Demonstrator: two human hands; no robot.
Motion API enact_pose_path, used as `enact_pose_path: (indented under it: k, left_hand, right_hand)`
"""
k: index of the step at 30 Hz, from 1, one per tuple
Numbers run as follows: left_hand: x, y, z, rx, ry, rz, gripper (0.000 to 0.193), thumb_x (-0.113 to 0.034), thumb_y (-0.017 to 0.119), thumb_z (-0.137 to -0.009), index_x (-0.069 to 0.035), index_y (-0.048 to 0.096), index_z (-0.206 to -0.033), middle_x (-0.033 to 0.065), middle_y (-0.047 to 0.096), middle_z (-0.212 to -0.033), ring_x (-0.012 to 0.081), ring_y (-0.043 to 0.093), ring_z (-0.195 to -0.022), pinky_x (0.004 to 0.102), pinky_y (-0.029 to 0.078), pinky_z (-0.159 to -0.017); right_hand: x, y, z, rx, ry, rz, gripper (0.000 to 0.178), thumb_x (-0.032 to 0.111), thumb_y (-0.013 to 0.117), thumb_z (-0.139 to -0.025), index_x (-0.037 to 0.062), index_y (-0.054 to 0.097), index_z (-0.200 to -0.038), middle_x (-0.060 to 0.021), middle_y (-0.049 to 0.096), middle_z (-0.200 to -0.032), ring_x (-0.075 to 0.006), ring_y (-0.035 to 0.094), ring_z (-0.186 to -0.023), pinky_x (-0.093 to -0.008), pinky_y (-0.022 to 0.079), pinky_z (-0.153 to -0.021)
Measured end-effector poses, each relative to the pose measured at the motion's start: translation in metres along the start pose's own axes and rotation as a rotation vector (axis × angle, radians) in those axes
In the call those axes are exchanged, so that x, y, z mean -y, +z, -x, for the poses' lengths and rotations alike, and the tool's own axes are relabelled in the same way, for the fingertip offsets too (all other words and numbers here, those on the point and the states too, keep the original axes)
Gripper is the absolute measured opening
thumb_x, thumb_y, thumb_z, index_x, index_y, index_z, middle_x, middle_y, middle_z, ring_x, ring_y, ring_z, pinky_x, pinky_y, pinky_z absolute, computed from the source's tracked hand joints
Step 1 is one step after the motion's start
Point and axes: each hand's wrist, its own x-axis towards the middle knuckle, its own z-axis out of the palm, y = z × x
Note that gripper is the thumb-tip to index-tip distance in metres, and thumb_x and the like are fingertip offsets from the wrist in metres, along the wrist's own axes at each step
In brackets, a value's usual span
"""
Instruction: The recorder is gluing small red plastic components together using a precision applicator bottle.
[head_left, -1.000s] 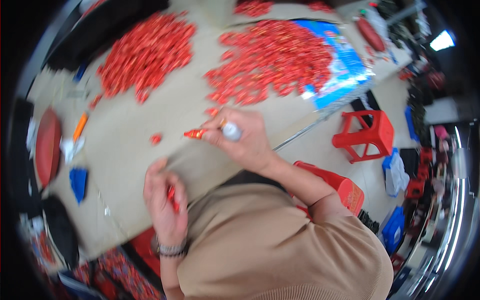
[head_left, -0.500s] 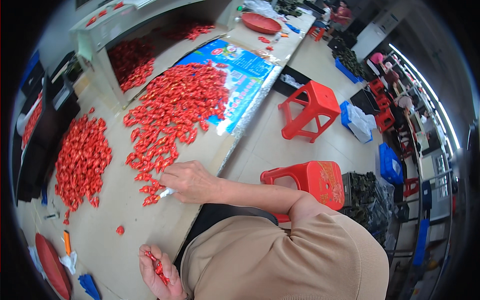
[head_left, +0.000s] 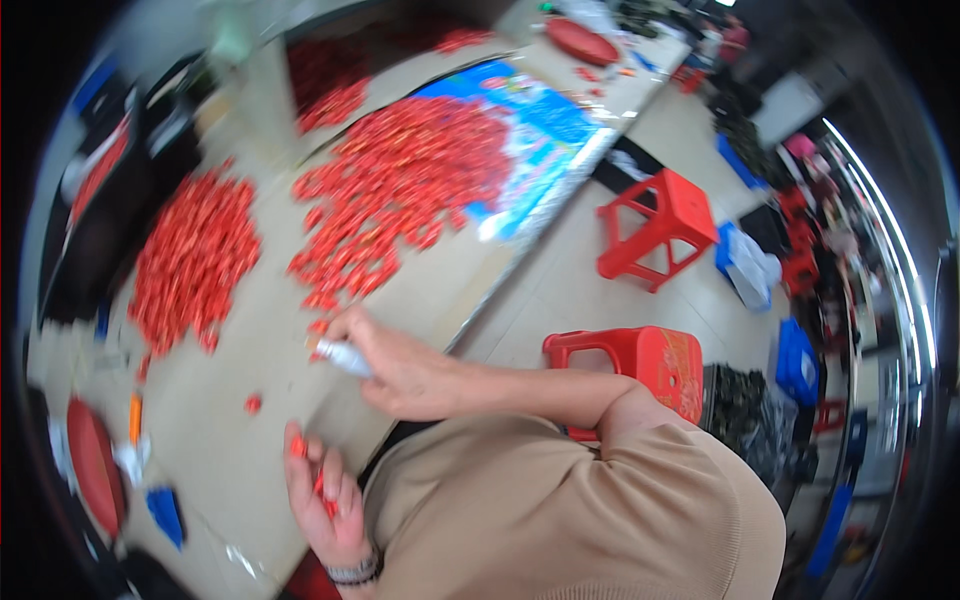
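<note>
Bare left hand [head_left: 345, 525] opens out; bare right hand [head_left: 395, 370] shows more of a white plastic tube [head_left: 345, 357]

Well left of the broad heap of small glossy red pieces [head_left: 400, 180] on the pale tabletop [head_left: 215, 425], and nearer the person, lie a red oval tray [head_left: 95, 465], a thin orange stick [head_left: 135, 418] and a flat blue scrap [head_left: 165, 517]. Left of the heap sits a compact mound of similar red pieces [head_left: 195, 265]; nearer the person than the heap is one loose red piece [head_left: 253, 403].

The left hand, nearer still, cradles red pieces. Its fingers have spread since half a second ago: one piece shows at the fingertips, more red in the palm.

The right hand, at the heap's near tip, grasps the tube, whose side was mostly hidden half a second ago. Whether it also pinches a piece cannot be told. The work in hand seems centred on that tip, piece by piece.

Under the heap's right side lies a glossy blue printed sheet [head_left: 540, 105], its print too blurred to read. Right of the heap, on the floor, stand a gold-patterned red plastic stool [head_left: 670, 375] and, farther off, a plain red plastic stool [head_left: 690, 210]; neither bears readable writing.
</note>
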Motion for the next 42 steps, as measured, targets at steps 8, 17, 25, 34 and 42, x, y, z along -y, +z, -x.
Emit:
enact_pose_path:
  k: [8, 17, 25, 34, 42]
  left_hand:
    - [-0.005, 0.001, -0.003, 0.098, 0.01, 0.016, 0.016, -0.018, 0.05, -0.098, -0.006, 0.052, -0.108, 0.0032, 0.054, -0.091, 0.0082, 0.041, -0.056, 0.0191, 0.033, -0.038]
    - [-0.005, -0.014, -0.007, 0.138, 0.058, 0.133, 0.022, -0.021, 0.052, -0.097, -0.006, 0.056, -0.111, 0.0045, 0.061, -0.096, 0.0089, 0.044, -0.056, 0.0198, 0.034, -0.037]
    - [-0.003, -0.014, -0.005, 0.096, 0.078, 0.059, 0.027, -0.025, 0.049, -0.098, -0.003, 0.06, -0.11, 0.0047, 0.062, -0.086, 0.0086, 0.043, -0.052, 0.02, 0.033, -0.036]
    - [0.001, -0.015, -0.006, 0.075, 0.094, -0.014, 0.028, -0.03, 0.048, -0.099, -0.006, 0.062, -0.105, 0.0032, 0.063, -0.084, 0.0089, 0.045, -0.048, 0.0199, 0.031, -0.036]
    - [0.004, -0.014, -0.006, 0.074, 0.1, -0.059, 0.029, -0.034, 0.046, -0.099, -0.008, 0.061, -0.101, 0.0027, 0.063, -0.085, 0.0089, 0.045, -0.048, 0.0198, 0.031, -0.035]
  right_hand:
    - [0.021, 0.011, -0.003, -0.064, -0.314, 0.303, 0.042, -0.011, 0.066, -0.067, 0.0012, 0.059, -0.106, -0.0144, 0.053, -0.099, -0.0329, 0.053, -0.094, -0.0388, 0.045, -0.082]
    - [0.014, 0.019, 0.0, -0.108, -0.463, 0.212, 0.034, -0.008, 0.076, -0.068, -0.004, 0.063, -0.1, -0.0175, 0.065, -0.101, -0.026, 0.065, -0.095, -0.0324, 0.054, -0.08]
    - [0.019, 0.022, 0.002, -0.129, -0.474, 0.312, 0.03, -0.007, 0.078, -0.066, -0.0033, 0.066, -0.094, -0.0178, 0.067, -0.097, -0.0273, 0.067, -0.093, -0.0314, 0.057, -0.075]
    - [0.019, 0.022, 0.002, -0.102, -0.504, 0.327, 0.032, -0.009, 0.076, -0.066, -0.0025, 0.066, -0.096, -0.0178, 0.067, -0.097, -0.0261, 0.068, -0.093, -0.0313, 0.057, -0.076]
    - [0.015, 0.028, -0.002, -0.172, -0.551, 0.318, 0.034, -0.01, 0.072, -0.057, -0.0007, 0.067, -0.088, -0.0138, 0.067, -0.085, -0.0245, 0.066, -0.076, -0.0302, 0.054, -0.064]
